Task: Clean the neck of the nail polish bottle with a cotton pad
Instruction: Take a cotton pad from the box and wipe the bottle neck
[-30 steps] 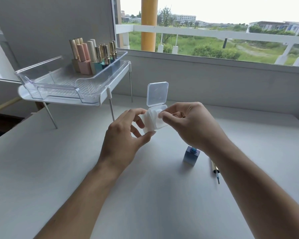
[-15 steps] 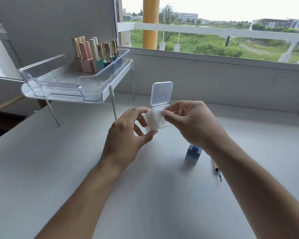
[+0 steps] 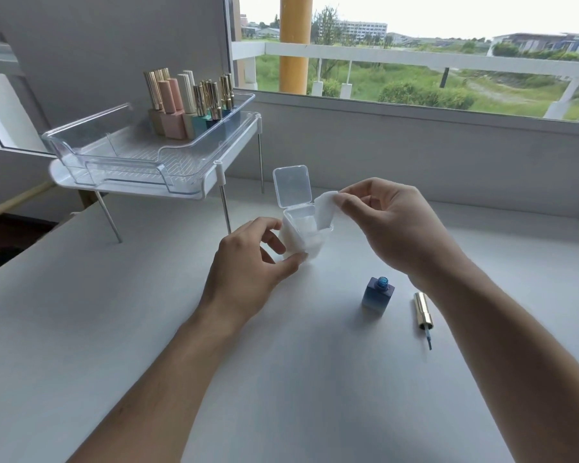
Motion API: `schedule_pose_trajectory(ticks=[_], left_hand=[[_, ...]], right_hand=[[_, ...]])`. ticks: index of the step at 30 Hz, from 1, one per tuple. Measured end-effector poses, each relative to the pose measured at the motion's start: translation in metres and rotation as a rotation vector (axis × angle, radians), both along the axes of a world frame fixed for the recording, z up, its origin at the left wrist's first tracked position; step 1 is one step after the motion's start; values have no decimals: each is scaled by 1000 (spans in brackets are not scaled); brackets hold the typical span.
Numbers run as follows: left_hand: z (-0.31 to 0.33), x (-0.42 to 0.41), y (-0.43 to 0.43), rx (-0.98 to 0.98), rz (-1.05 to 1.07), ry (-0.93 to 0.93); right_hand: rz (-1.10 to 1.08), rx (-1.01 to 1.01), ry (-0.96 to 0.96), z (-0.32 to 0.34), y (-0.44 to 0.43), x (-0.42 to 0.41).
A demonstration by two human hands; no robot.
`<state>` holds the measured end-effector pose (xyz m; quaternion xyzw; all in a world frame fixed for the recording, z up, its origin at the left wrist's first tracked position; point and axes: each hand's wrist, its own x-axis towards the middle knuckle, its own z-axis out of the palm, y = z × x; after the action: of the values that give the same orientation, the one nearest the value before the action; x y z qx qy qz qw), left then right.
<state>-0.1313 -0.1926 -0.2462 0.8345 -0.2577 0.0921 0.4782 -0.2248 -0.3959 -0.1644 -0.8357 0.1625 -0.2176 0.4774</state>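
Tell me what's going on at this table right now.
A person is getting a cotton pad ready to wipe a nail polish bottle. The left hand steadies a small clear box with its lid flipped up, while the right hand pinches one pad, part way out of the box. The blue bottle stands open on the table, untouched, its gold cap with brush lying beside it. More polish bottles stand in a clear tray on a raised rack at the back left.
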Motion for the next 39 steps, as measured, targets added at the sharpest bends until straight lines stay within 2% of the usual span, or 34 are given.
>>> schedule_pose_trajectory(ticks=[12,17,25,28,32,39], left_hand=[[1,-5,2,93,-5,200],[11,-9,12,181,45,175],[34,-25,14,-111,-174,95],[37,-38,6,-195,-292,197],[30,-47,-5,-180,-436,310],[18,-53,-20,-287,-452,413]], right_hand=[[101,19,-5,-8,-1,-4],[162,-21,-5,3,-4,-21],[199,9,-51,-8,-21,-71],[208,24,-64,-15,-23,-87],[202,65,-98,-22,-26,-97],[162,71,-89,-34,-30,-106]])
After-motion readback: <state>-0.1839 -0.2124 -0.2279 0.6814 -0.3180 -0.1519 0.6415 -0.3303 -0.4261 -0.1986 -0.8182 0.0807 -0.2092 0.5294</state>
